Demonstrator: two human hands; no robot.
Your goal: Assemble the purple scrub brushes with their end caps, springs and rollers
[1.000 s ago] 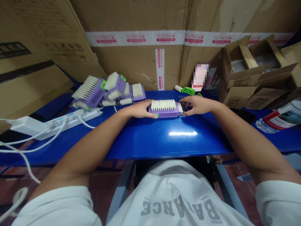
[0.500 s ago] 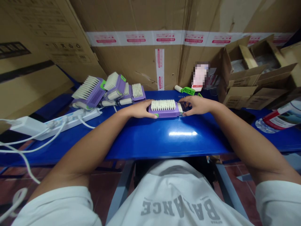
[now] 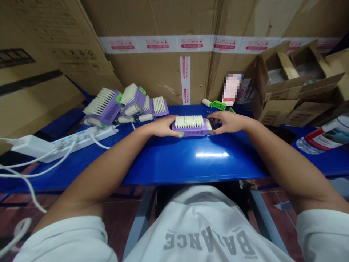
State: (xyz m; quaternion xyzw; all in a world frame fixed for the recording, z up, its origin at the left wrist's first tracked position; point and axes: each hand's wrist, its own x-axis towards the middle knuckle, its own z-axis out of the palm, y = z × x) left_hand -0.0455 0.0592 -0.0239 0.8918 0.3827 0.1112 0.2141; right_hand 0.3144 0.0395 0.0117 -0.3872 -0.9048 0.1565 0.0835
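- We have the purple brush (image 3: 191, 133) mid-counter (image 3: 177, 160), toward the back edge; can't tell if it touches the surface.
- Long axis runs left-right, near parallel to the counter's front edge.
- White bristles (image 3: 189, 122) point up; green tab (image 3: 181, 134) end points left, clear end (image 3: 209, 124) right.
- Our left hand (image 3: 162, 127) grips the green-tab end, thumb along the near side.
- Our right hand (image 3: 229, 122) pinches the clear end, thumb near, fingers behind.
- Other purple brushes (image 3: 110, 112) sit piled left, by our power strip (image 3: 81, 140).
- Green part (image 3: 218, 105) lies behind our right hand.
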